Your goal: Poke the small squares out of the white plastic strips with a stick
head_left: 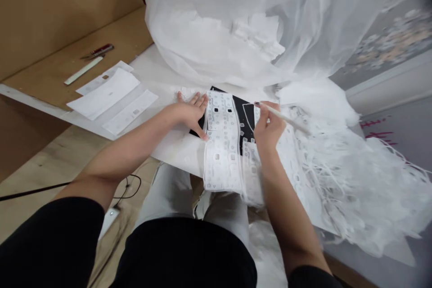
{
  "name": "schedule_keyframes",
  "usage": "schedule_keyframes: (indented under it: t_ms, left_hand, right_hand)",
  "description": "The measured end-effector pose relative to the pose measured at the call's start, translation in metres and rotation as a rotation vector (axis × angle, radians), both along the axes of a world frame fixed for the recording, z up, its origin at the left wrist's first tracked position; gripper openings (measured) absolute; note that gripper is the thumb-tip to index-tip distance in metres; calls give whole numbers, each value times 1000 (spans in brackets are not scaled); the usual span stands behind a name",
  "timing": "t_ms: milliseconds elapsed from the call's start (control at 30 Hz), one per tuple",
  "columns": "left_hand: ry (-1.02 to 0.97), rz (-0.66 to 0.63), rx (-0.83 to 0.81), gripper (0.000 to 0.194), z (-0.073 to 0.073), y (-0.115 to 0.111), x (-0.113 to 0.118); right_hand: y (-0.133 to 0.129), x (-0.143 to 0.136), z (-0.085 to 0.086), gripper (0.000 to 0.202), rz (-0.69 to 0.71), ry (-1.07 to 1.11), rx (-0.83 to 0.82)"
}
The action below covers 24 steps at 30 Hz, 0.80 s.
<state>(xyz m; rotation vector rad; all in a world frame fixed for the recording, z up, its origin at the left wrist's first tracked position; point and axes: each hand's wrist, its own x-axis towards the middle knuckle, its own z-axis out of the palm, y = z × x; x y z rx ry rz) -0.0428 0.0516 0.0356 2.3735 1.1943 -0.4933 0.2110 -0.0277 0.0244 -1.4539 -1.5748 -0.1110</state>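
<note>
My left hand (193, 112) lies flat with fingers spread, thumb and fingertips at the left edge of a white die-cut sheet (222, 162) with rows of small cut-outs. The sheet covers part of a black board (248, 119) and hangs over the table's front edge. In my closed right hand (271, 125) is a slim, pale pen-like tool (292, 122), its dark tip near the board's upper right. Its exact kind cannot be made out. Small cut pieces and a curved white strip lie on the black surface beside it. A second perforated strip (250, 162) is partly under my right wrist.
Across the back spreads a large translucent plastic bag (209, 49) with white scraps. A tangled heap of white waste strips (364, 184) covers the right side. Paper strips (104, 94), a pale flat bar (83, 70) and a red-handled cutter (99, 51) lie at left.
</note>
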Motion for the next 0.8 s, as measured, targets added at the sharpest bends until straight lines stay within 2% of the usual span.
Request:
schedule_keyframes:
  t_ms: [100, 200, 267, 333, 400, 567, 800]
  left_hand:
    - [-9, 6, 4, 151, -1, 0, -3]
    - [-72, -23, 30, 151, 3, -1, -5]
    - [-175, -89, 82, 148, 9, -3, -4]
    - [-290, -174, 131, 135, 14, -6, 1]
    - [-351, -238, 152, 113, 17, -9, 7]
    - [-358, -335, 237, 62, 11, -9, 19]
    - [-403, -392, 366, 30, -2, -3, 18]
  right_hand:
    - [3, 16, 0, 39, -60, 198, -37]
    - [0, 16, -2, 40, 48, 291, -165]
    - [-5, 9, -3, 41, 144, 298, -265]
    - [-10, -1, -2, 41, 228, 284, -361]
    - [-14, -11, -2, 43, 281, 273, -438]
    - [-18, -24, -5, 49, 335, 358, -534]
    - [-15, -21, -10, 51, 499, 519, -640]
